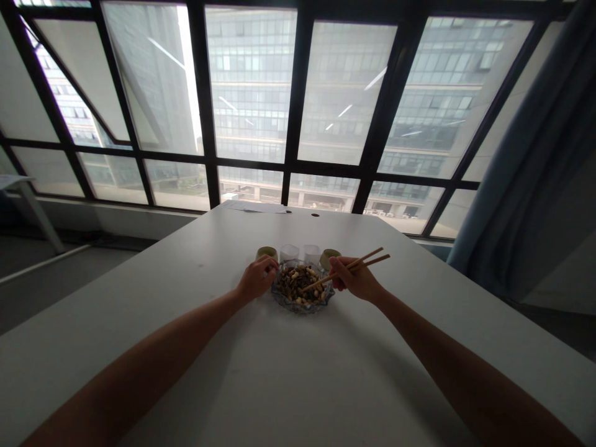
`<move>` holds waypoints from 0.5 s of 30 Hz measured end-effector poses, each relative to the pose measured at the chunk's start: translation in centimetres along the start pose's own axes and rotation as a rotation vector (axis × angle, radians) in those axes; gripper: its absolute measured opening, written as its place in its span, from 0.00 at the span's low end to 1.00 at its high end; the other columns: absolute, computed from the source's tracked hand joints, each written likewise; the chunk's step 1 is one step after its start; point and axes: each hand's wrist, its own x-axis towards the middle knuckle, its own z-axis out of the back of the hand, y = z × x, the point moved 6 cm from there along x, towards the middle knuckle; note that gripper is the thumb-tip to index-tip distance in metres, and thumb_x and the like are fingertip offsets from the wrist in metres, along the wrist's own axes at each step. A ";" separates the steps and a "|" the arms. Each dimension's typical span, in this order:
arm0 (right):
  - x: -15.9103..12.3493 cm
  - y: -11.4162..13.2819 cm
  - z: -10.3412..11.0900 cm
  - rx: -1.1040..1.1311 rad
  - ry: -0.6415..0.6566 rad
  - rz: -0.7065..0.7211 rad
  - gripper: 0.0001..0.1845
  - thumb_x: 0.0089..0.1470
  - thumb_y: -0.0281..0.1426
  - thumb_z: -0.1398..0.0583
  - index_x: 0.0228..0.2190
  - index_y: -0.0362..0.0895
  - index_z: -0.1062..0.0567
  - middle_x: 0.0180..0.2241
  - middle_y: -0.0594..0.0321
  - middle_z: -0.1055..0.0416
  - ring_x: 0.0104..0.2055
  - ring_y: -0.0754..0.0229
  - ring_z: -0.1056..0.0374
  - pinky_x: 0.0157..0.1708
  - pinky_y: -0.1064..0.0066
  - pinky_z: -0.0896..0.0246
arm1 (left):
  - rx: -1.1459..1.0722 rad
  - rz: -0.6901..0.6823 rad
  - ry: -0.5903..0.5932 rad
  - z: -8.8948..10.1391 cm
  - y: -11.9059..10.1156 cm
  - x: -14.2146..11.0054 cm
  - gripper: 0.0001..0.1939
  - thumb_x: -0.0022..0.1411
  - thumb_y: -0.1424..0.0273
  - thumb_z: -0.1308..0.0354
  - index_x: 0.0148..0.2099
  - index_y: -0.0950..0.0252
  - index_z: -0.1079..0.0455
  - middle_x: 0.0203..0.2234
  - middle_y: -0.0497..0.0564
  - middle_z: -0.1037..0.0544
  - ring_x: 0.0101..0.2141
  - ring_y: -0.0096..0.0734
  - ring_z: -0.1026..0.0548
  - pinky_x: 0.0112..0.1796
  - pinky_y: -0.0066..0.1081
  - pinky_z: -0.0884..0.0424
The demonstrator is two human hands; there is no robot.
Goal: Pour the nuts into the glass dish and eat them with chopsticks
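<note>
A glass bowl (282, 299) of mixed dark and pale nuts or beans sits on the white table (261, 372). My left hand (255, 277) is closed on the bowl's left rim. Wooden chopsticks (363, 261) are gripped in my right hand (354, 279), their tips reaching into the food. Behind the bowl stand four small cups in a row: a green one (266, 252), two clear ones (289, 251) (311, 251), and another green one (328, 255).
A sheet of paper (256, 207) lies at the table's far edge by the large windows (251, 87). A blue curtain (535, 186) hangs at the right. Another table's corner (16, 181) shows at the far left.
</note>
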 end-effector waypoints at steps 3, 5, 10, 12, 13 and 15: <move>0.2 -0.2 0.5 0.027 -0.053 -0.021 0.35 0.49 0.63 0.42 0.20 0.42 0.27 0.12 0.62 0.33 0.12 0.66 0.40 0.10 0.77 0.47 | 0.004 0.003 0.003 -0.1 0.2 0.0 0.08 0.57 0.77 0.49 0.35 0.64 0.29 0.36 0.52 0.23 0.32 0.31 0.27 0.34 0.31 0.30; 0.5 -0.8 1.3 0.062 -0.131 -0.059 0.35 0.48 0.62 0.41 0.19 0.42 0.28 0.11 0.61 0.33 0.11 0.66 0.41 0.09 0.76 0.48 | 0.005 0.007 0.007 -0.1 0.3 0.0 0.08 0.58 0.77 0.49 0.35 0.64 0.29 0.36 0.52 0.23 0.33 0.31 0.26 0.34 0.31 0.30; 1.3 -3.7 3.3 0.225 -0.308 -0.222 0.30 0.49 0.57 0.39 0.19 0.43 0.30 0.11 0.61 0.34 0.10 0.65 0.42 0.08 0.75 0.48 | 0.066 -0.015 -0.042 0.2 -0.1 0.1 0.07 0.57 0.77 0.46 0.36 0.63 0.28 0.39 0.53 0.22 0.42 0.37 0.26 0.46 0.37 0.29; 1.5 -4.5 3.6 0.266 -0.324 -0.244 0.29 0.49 0.56 0.38 0.19 0.42 0.30 0.12 0.60 0.34 0.10 0.65 0.42 0.08 0.75 0.48 | 0.163 0.019 -0.120 0.7 0.5 0.2 0.11 0.57 0.76 0.44 0.42 0.62 0.28 0.47 0.54 0.23 0.50 0.41 0.28 0.53 0.43 0.33; 1.5 -4.7 3.7 0.277 -0.327 -0.241 0.28 0.48 0.56 0.37 0.19 0.42 0.30 0.12 0.60 0.33 0.10 0.65 0.42 0.08 0.75 0.47 | 0.211 0.055 -0.163 1.0 1.1 0.2 0.13 0.57 0.76 0.43 0.45 0.61 0.28 0.52 0.55 0.25 0.53 0.44 0.30 0.55 0.46 0.35; 1.5 -4.7 3.8 0.284 -0.326 -0.216 0.29 0.46 0.57 0.36 0.19 0.42 0.29 0.12 0.61 0.33 0.10 0.65 0.42 0.08 0.75 0.47 | 0.270 0.141 -0.227 1.3 2.7 0.2 0.18 0.56 0.75 0.41 0.50 0.59 0.28 0.57 0.54 0.29 0.57 0.47 0.33 0.56 0.49 0.37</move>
